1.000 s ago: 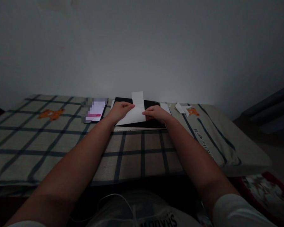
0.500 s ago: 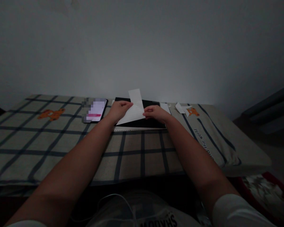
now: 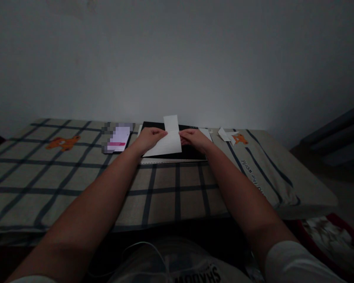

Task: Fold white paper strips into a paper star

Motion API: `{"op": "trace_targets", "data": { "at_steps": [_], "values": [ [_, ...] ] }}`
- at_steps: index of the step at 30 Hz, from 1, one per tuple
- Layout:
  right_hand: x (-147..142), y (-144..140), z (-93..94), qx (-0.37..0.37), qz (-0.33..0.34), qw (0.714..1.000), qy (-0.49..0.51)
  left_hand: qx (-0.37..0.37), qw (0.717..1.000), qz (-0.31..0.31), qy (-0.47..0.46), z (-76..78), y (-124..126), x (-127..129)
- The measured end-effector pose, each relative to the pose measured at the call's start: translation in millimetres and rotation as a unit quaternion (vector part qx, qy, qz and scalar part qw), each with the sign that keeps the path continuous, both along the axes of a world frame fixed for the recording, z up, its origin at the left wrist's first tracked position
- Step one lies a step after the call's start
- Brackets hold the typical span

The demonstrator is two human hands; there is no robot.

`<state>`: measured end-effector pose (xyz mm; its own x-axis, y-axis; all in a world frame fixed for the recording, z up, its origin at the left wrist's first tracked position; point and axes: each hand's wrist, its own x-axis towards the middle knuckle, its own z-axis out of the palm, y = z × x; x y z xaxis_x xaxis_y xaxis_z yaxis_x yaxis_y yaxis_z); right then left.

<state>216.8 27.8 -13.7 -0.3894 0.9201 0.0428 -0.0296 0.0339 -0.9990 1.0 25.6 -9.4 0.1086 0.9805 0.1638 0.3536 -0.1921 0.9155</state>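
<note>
A white sheet of paper, with a narrower strip standing up at its far side, is held between my two hands. My left hand pinches it at the left, thumb on top near the strip's base. On the other side, my right hand pinches its right edge with thumb and index finger. Beneath the paper lies a flat black item, perhaps a notebook or folder, with white sheets showing under its edges.
Left of my hands lies a phone with a lit, partly blurred screen. Folded paper scraps rest on the right. A checked cloth covers the surface, which meets a wall behind. A red-rimmed container with crumpled pale material stands at lower right.
The paper has turned slightly and its upright strip has moved a little lower and to the right. My right fingers have shifted up along its edge. Both hands keep their pinch.
</note>
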Motion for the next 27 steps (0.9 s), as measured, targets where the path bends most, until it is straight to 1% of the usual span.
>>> {"op": "trace_targets", "data": {
  "at_steps": [4, 10, 15, 18, 21, 25, 27],
  "values": [
    [-0.7, 4.0, -3.1, 0.001, -0.039, 0.998, 0.041, -0.021, 0.997, -0.065, 0.019, 3.9, -7.2, 3.5],
    [-2.2, 4.0, -4.4, 0.009, -0.085, 0.996, 0.022, -0.040, 0.994, -0.095, 0.028, 7.3, -10.8, 2.2],
    [-3.9, 0.8, -0.8, -0.020, -0.069, 0.995, 0.063, -0.024, 0.993, -0.104, 0.047, 4.9, -8.4, 1.0],
    [-3.5, 0.1, 1.3, -0.018, -0.080, 0.994, 0.075, -0.020, 0.990, -0.124, 0.060, 4.7, -9.1, 2.1],
    [-3.6, 0.0, 2.5, -0.014, -0.088, 0.993, 0.080, -0.013, 0.988, -0.137, 0.066, 6.8, -10.7, 3.0],
    [-5.8, 1.3, 1.3, -0.022, -0.078, 0.992, 0.092, -0.002, 0.986, -0.147, 0.082, 10.5, -12.4, 3.8],
    [-6.6, 2.5, -0.1, -0.018, -0.088, 0.991, 0.094, -0.002, 0.985, -0.151, 0.089, 11.8, -13.1, 4.3]
  ]
}}
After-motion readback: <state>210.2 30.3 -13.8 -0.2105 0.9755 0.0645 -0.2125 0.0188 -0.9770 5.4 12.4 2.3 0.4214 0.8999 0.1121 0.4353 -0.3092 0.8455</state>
